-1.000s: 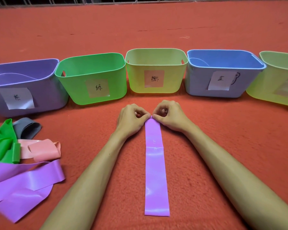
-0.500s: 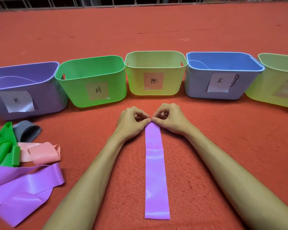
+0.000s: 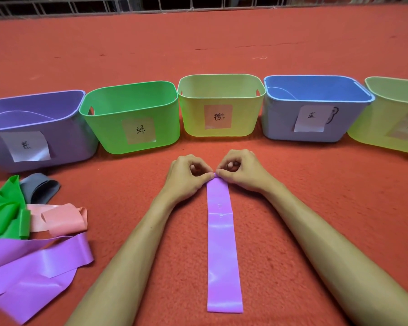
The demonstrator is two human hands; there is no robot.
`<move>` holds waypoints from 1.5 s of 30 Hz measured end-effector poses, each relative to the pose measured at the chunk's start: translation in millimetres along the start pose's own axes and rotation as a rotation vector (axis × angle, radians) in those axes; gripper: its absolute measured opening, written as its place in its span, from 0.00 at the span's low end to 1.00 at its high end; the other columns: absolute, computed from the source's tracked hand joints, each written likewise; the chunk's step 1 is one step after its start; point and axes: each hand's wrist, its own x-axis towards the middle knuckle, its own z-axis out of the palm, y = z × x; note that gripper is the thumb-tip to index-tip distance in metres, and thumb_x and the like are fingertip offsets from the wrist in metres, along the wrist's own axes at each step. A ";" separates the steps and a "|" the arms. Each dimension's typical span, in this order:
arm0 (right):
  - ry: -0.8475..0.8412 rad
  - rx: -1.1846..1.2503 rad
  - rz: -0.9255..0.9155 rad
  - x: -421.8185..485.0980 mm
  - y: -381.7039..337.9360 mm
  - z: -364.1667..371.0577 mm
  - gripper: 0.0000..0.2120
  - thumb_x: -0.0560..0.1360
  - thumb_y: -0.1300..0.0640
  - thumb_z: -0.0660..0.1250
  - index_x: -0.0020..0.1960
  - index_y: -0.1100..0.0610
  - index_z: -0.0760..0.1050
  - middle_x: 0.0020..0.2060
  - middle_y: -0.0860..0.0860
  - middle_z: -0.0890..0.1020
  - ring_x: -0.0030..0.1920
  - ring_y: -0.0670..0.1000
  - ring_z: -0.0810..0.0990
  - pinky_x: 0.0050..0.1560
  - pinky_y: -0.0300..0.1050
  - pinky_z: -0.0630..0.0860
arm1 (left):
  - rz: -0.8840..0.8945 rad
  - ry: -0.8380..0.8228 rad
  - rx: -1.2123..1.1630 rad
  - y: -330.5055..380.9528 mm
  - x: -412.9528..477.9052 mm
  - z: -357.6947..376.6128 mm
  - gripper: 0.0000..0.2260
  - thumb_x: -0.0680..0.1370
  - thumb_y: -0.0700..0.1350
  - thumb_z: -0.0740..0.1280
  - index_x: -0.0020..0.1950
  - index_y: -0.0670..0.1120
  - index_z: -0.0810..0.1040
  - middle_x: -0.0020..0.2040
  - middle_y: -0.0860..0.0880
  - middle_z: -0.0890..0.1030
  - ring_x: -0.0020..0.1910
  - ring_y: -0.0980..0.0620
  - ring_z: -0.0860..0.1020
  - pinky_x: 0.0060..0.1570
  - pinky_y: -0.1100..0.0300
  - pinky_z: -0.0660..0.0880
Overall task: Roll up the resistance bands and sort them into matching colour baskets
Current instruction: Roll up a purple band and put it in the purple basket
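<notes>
L hand (image 3: pixel 186 177) + R hand (image 3: pixel 242 171): both pinching far end of purple band (image 3: pixel 223 255), fingers curled | band: flat on red carpet (image 3: pixel 316 184) btwn forearms, far end near yellow-green basket (image 3: pixel 193 118) | same row: purple basket (image 3: pixel 66 142), green basket (image 3: pixel 104 130), blue basket (image 3: pixel 278 123) | loose at left: green band (image 3: pixel 5 212), grey band (image 3: pixel 39 187), pink band (image 3: pixel 61 220)

The band (image 3: pixel 223 250) you pinched looked glossy and smooth; the carpet (image 3: pixel 292 184) under your grip was rough, matt; beyond it, smooth plastic baskets (image 3: pixel 193 118) bore paper labels (image 3: pixel 218 116).
</notes>
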 end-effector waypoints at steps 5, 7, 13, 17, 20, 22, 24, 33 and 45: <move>-0.001 0.013 -0.016 -0.5 2.2 1.4 0.05 0.71 0.59 0.77 0.41 0.50 0.87 0.38 0.46 0.83 0.37 0.46 0.79 0.38 0.39 0.72 | 0.012 -0.001 0.032 -1.4 -0.3 2.0 0.03 0.73 0.46 0.78 0.43 0.55 0.88 0.42 0.56 0.84 0.39 0.64 0.78 0.39 0.73 0.68; -0.004 0.017 -0.014 -0.1 2.4 0.9 0.05 0.71 0.59 0.78 0.41 0.50 0.87 0.38 0.46 0.83 0.38 0.47 0.80 0.39 0.39 0.73 | 0.012 0.006 0.028 -2.9 0.7 2.0 0.03 0.74 0.47 0.77 0.44 0.55 0.89 0.42 0.56 0.84 0.41 0.61 0.79 0.41 0.69 0.69; -0.027 0.058 -0.007 -0.3 4.6 0.0 0.03 0.71 0.58 0.78 0.41 0.50 0.86 0.39 0.46 0.83 0.39 0.52 0.81 0.39 0.46 0.76 | 0.001 -0.030 -0.008 -6.2 1.4 -0.1 0.05 0.73 0.46 0.79 0.43 0.56 0.89 0.43 0.58 0.83 0.42 0.61 0.80 0.42 0.70 0.70; -0.038 0.089 0.001 -0.4 6.0 0.2 0.02 0.70 0.55 0.77 0.40 0.49 0.86 0.40 0.47 0.84 0.40 0.54 0.82 0.42 0.51 0.78 | -0.004 -0.051 -0.053 -9.2 3.0 1.1 0.06 0.72 0.45 0.80 0.42 0.57 0.88 0.43 0.58 0.84 0.43 0.59 0.82 0.45 0.62 0.75; -0.025 0.088 0.019 1.3 5.9 1.8 0.01 0.69 0.54 0.76 0.40 0.51 0.86 0.39 0.46 0.84 0.39 0.52 0.82 0.40 0.47 0.77 | 0.006 -0.039 -0.088 -9.4 2.7 1.1 0.06 0.71 0.45 0.79 0.41 0.58 0.88 0.43 0.58 0.84 0.42 0.58 0.81 0.45 0.58 0.77; -0.016 0.079 0.013 1.4 6.3 2.2 0.02 0.70 0.55 0.75 0.40 0.51 0.87 0.39 0.46 0.84 0.39 0.50 0.82 0.40 0.44 0.76 | 0.005 -0.027 -0.103 -10.0 3.0 1.5 0.07 0.71 0.44 0.80 0.41 0.57 0.88 0.42 0.59 0.83 0.40 0.58 0.80 0.44 0.59 0.76; -0.010 0.064 -0.006 0.6 6.3 2.2 0.01 0.70 0.56 0.76 0.40 0.52 0.87 0.40 0.47 0.84 0.39 0.49 0.82 0.40 0.43 0.76 | 0.003 -0.007 -0.100 -9.7 2.7 2.3 0.06 0.72 0.43 0.80 0.42 0.56 0.88 0.43 0.58 0.83 0.40 0.59 0.80 0.43 0.60 0.75; 0.117 0.034 -0.035 6.9 4.5 5.9 0.03 0.75 0.61 0.76 0.44 0.54 0.87 0.43 0.49 0.82 0.42 0.45 0.81 0.42 0.39 0.75 | 0.004 0.086 0.078 -5.4 6.9 8.2 0.04 0.77 0.52 0.74 0.46 0.56 0.88 0.45 0.56 0.84 0.42 0.62 0.79 0.41 0.67 0.70; 0.132 -0.092 -0.032 10.1 4.8 11.2 0.03 0.75 0.57 0.75 0.47 0.52 0.87 0.43 0.47 0.83 0.44 0.47 0.80 0.47 0.38 0.73 | -0.046 0.149 0.099 -8.5 10.6 8.5 0.03 0.75 0.53 0.77 0.45 0.56 0.87 0.42 0.56 0.82 0.38 0.59 0.77 0.38 0.59 0.71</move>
